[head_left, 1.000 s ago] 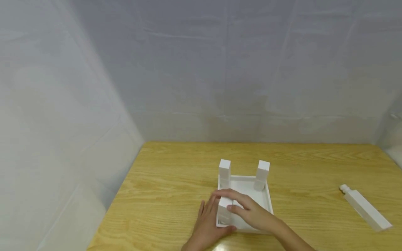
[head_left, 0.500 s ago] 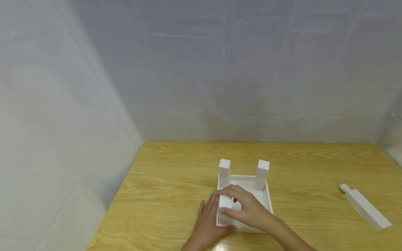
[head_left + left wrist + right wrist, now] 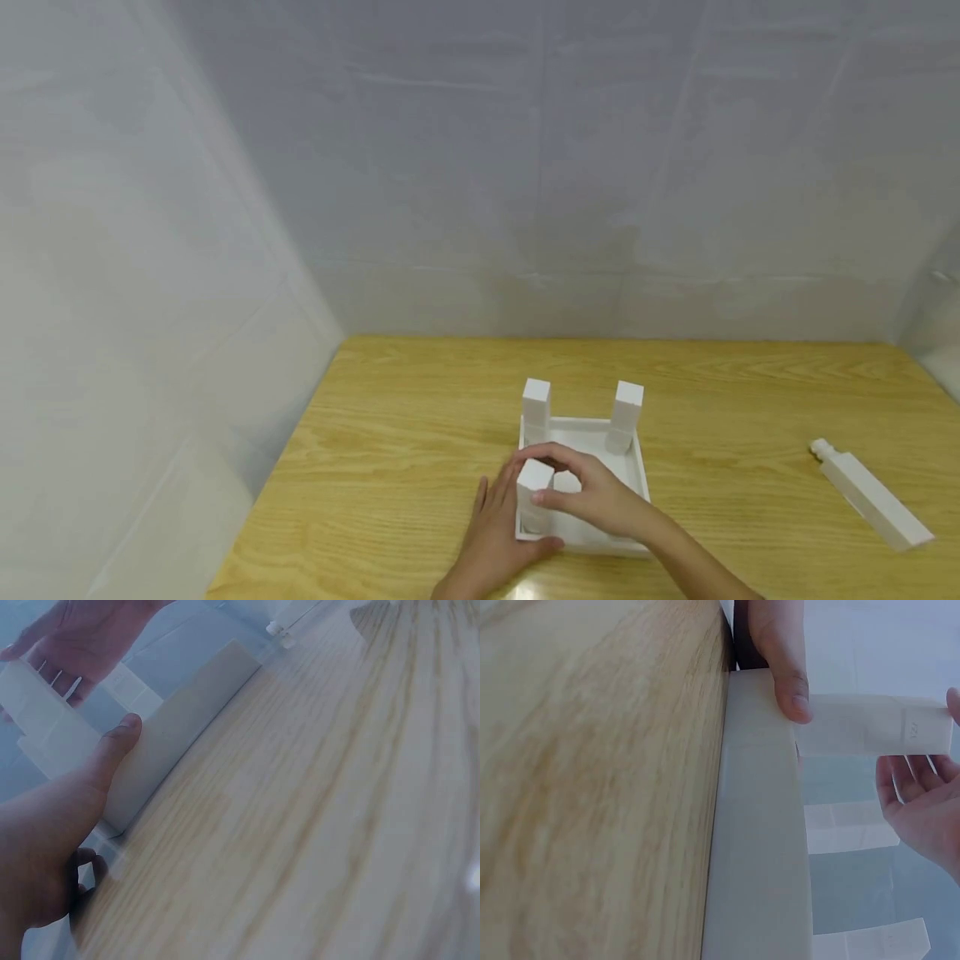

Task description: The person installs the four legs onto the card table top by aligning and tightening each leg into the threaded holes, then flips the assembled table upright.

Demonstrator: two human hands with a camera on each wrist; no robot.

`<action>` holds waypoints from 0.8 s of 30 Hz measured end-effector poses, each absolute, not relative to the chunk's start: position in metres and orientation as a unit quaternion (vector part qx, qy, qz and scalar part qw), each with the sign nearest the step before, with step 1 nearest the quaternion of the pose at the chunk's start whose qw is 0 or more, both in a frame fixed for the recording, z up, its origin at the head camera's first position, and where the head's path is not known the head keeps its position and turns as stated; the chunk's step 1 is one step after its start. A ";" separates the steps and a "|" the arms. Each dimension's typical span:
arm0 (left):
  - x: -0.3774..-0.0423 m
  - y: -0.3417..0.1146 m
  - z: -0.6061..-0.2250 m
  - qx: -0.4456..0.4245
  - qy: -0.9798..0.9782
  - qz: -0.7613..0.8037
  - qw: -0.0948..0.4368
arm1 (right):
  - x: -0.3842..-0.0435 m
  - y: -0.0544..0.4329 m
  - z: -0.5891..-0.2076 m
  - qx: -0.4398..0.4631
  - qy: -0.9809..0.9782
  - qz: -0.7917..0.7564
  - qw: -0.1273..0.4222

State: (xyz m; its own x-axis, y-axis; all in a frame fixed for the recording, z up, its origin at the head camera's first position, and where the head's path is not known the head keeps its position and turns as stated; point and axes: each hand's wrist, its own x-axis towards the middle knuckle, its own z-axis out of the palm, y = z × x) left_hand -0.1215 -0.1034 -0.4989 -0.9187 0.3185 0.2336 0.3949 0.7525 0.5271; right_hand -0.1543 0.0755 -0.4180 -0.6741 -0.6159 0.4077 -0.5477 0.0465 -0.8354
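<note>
A square white tabletop (image 3: 600, 547) with a raised rim lies underside up, like a small table turned over. White square legs stand at its far left (image 3: 536, 408), far right (image 3: 627, 408) and near left corners. My right hand (image 3: 603, 498) pinches the near left leg (image 3: 528, 500) close to its top, thumb on one side and fingers on the other. That leg stands upright; its lower joint is hidden in the head view. My left hand (image 3: 487, 537) holds the tabletop's near left corner, with the thumb pressed on the front wall (image 3: 176, 735) in the left wrist view.
A loose white leg (image 3: 873, 500) with a narrower knobbed end lies on the wooden table (image 3: 390, 442) at the right. White sheeting (image 3: 480, 208) hangs behind the table and along its left side.
The near left leg has turned about its upright axis. My right fingers and thumb have shifted around it. The left hand and tabletop have stayed in place.
</note>
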 end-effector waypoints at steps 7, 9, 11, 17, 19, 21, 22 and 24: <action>-0.121 -0.103 -0.497 -0.190 -0.934 -0.296 0.059 | -0.155 0.072 -0.423 -0.409 0.736 -0.540 -0.009; -0.121 -0.103 -0.497 -0.190 -0.934 -0.297 0.058 | -0.155 0.074 -0.425 -0.428 0.728 -0.536 -0.006; -0.121 -0.102 -0.497 -0.191 -0.934 -0.295 0.059 | -0.154 0.075 -0.427 -0.432 0.722 -0.540 -0.004; -0.121 -0.103 -0.497 -0.195 -0.937 -0.283 0.064 | -0.153 0.074 -0.427 -0.411 0.734 -0.539 -0.048; -0.121 -0.103 -0.497 -0.195 -0.937 -0.285 0.061 | -0.149 0.072 -0.417 -0.422 0.734 -0.528 -0.069; -0.122 -0.103 -0.497 -0.193 -0.936 -0.288 0.056 | -0.149 0.070 -0.416 -0.440 0.732 -0.514 -0.079; -0.122 -0.103 -0.498 -0.192 -0.936 -0.289 0.055 | -0.149 0.070 -0.415 -0.449 0.731 -0.507 -0.080; -0.123 -0.103 -0.499 -0.190 -0.936 -0.291 0.053 | -0.149 0.071 -0.415 -0.464 0.727 -0.502 -0.063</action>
State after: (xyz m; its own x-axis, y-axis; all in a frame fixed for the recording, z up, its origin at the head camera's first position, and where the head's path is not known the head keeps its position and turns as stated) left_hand -0.1229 -0.1029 -0.4991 -0.9222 0.3251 0.2094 0.3865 0.7587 0.5244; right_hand -0.1491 0.0707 -0.4146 -0.5609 -0.6115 0.5580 -0.7381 0.0641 -0.6717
